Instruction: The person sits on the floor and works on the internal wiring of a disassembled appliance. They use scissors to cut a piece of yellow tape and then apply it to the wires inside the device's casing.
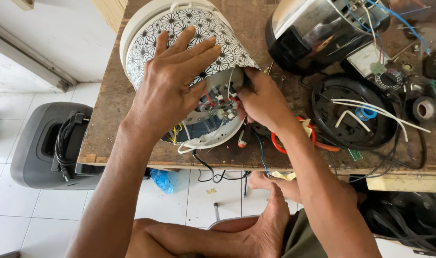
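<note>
The rice cooker [189, 33], white with a black flower pattern, lies on its side near the front-left corner of the worktop [108, 110]; its long axis runs from the back-left towards the front edge, open base facing the person; the left hand [168, 91] lies spread over the body, steadying it; the right hand [261, 100] is pinched shut on something small among the wiring [217, 102] in the base, what exactly I cannot tell; the step in hand looks like work on the base connections; the next move likely calls for a steady body and fine fingertip control.
</note>
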